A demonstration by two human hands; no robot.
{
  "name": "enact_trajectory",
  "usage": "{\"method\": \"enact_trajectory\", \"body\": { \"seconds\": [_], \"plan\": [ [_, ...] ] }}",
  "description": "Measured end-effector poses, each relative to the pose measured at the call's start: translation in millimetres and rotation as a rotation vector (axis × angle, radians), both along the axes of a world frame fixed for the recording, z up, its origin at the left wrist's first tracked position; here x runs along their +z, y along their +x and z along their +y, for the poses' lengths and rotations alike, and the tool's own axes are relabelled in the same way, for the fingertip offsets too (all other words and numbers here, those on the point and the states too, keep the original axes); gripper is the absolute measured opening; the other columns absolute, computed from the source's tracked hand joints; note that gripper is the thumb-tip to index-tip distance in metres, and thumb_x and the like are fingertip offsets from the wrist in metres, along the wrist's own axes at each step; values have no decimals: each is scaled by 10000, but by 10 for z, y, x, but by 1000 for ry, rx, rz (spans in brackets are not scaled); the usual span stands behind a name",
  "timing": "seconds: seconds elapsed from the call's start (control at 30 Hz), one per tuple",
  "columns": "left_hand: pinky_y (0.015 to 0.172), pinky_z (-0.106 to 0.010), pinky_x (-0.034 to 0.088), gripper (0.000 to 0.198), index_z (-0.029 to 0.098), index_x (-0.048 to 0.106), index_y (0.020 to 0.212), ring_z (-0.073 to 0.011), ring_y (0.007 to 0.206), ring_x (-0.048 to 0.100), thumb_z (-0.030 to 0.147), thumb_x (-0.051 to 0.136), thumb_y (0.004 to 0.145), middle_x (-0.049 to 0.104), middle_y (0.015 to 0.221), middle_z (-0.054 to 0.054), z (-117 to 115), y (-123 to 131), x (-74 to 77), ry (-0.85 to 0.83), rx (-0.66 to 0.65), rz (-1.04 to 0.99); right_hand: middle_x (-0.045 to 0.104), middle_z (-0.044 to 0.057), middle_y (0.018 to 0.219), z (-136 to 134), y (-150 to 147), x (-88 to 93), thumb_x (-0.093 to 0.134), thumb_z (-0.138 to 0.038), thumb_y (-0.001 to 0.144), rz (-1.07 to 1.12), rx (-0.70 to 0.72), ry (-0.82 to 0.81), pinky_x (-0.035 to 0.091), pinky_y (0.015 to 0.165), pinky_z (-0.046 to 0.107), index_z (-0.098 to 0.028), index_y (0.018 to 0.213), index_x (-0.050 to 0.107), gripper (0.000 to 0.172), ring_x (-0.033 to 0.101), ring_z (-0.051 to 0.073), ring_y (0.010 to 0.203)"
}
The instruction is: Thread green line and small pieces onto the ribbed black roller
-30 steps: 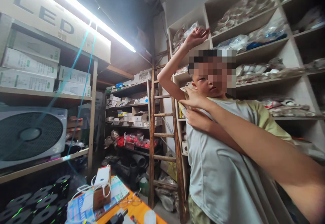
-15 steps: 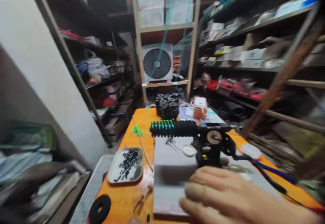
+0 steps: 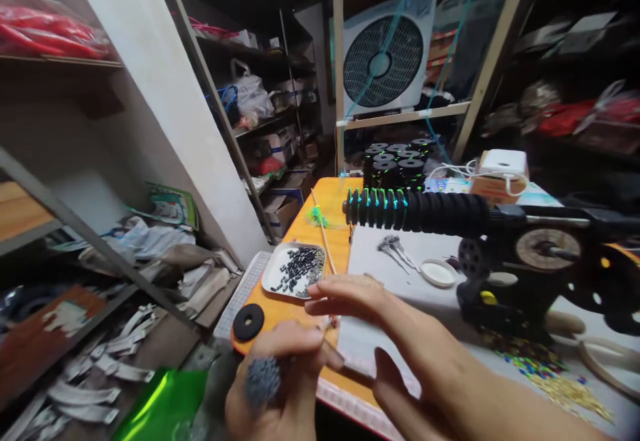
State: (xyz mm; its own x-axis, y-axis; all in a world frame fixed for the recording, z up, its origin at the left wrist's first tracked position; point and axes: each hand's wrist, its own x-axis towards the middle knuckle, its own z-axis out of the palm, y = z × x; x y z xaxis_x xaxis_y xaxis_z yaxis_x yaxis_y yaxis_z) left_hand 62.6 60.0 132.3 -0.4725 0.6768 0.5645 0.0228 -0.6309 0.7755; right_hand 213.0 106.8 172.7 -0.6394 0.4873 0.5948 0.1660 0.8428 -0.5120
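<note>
My left hand (image 3: 285,374) is closed at the table's near edge, its fingers wrapped round a grey bundle (image 3: 263,378) whose rough, round end shows; what it is made of I cannot make out. My right hand (image 3: 390,334) reaches in from the right, fingers apart and thumb lowered, with nothing visible in it. Its fingertips come near the white tray (image 3: 271,281), which bears small black cylinders (image 3: 299,268) and finer grey bits. A black foam-like disc (image 3: 249,322) with a centre hole lies left of the tray.
A black winding machine (image 3: 520,254) with a row of black discs (image 3: 425,210) on its shaft stands right. Coloured and gold bits (image 3: 565,388) lie beneath it. A thin stick (image 3: 324,231) and stacked black spools (image 3: 395,164) are farther back, below a box fan (image 3: 383,61).
The view has turned left and down. My left hand, barely showing before, is now in view with the grey bundle. My right hand has shifted left towards the tray, its thumb now visible.
</note>
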Motion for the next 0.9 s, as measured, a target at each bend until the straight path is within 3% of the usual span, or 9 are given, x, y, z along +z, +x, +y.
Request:
{"method": "enact_trajectory", "body": {
  "seconds": [0.13, 0.27, 0.33, 0.4, 0.53, 0.63, 0.77, 0.83, 0.9],
  "plan": [
    [714, -183, 545, 71, 295, 759, 889, -109, 658, 688, 238, 757, 846, 734, 704, 39, 158, -101, 181, -32, -13, 244, 620, 100, 1358, 64, 22, -6, 467, -6, 812, 98, 2, -94, 526, 1036, 271, -197, 1397, 434, 616, 603, 188, 1252],
    [717, -186, 553, 62, 273, 735, 906, -107, 679, 676, 243, 749, 853, 722, 693, 25, 217, -160, 153, -83, -113, 106, 710, 60, 1096, 117, -3, -50, 527, -107, 912, 128, -3, -191, 561, 901, 238, -204, 1226, 577, 333, 684, 153, 1024],
    [676, -173, 539, 57, 268, 719, 901, -96, 661, 640, 267, 750, 854, 687, 679, 30, 242, -161, 88, -138, -187, -8, 705, 35, 913, 151, -7, -81, 536, -141, 937, 89, -4, -206, 557, 759, 246, -201, 1056, 648, 174, 674, 147, 843],
    [634, -145, 503, 74, 258, 713, 914, -77, 642, 599, 274, 753, 854, 663, 705, 28, 273, -137, 17, -199, -244, -120, 667, 20, 800, 194, 2, -112, 532, -138, 944, 57, -22, -192, 510, 650, 250, -189, 931, 660, 139, 621, 136, 710],
    [535, -135, 415, 237, 180, 728, 946, -29, 531, 461, 397, 744, 851, 605, 741, 8, 313, -13, -158, -355, -384, -433, 641, 9, 770, 281, 30, -158, 536, -122, 941, 98, -66, -176, 449, 607, 237, -191, 882, 654, 149, 579, 123, 678],
    [550, -169, 443, 320, 187, 711, 962, -75, 596, 542, 449, 787, 794, 636, 791, -21, 292, 79, -361, -494, -409, -618, 650, 10, 778, 328, 33, -198, 535, -148, 956, 119, -86, -189, 448, 633, 238, -203, 889, 677, 166, 593, 126, 714],
    [592, -202, 496, 408, 219, 668, 1090, -143, 725, 637, 425, 816, 769, 697, 885, -58, 241, 139, -629, -629, -329, -633, 646, 29, 795, 379, 19, -291, 553, -185, 951, 71, -121, -220, 466, 651, 261, -210, 898, 719, 176, 609, 150, 739],
    [584, -216, 505, 444, 206, 658, 1125, -167, 746, 663, 467, 786, 789, 718, 911, -79, 232, 160, -692, -645, -343, -581, 644, 38, 785, 398, 17, -341, 569, -204, 947, 44, -135, -225, 469, 639, 268, -209, 879, 738, 183, 615, 159, 733],
    [697, -249, 545, 502, 215, 645, 1173, -219, 912, 696, 496, 783, 781, 733, 1038, -103, 235, 183, -699, -632, -307, -541, 649, 38, 768, 411, 16, -380, 595, -221, 941, 32, -137, -238, 464, 615, 258, -207, 859, 754, 180, 619, 157, 718]
  ]
}}
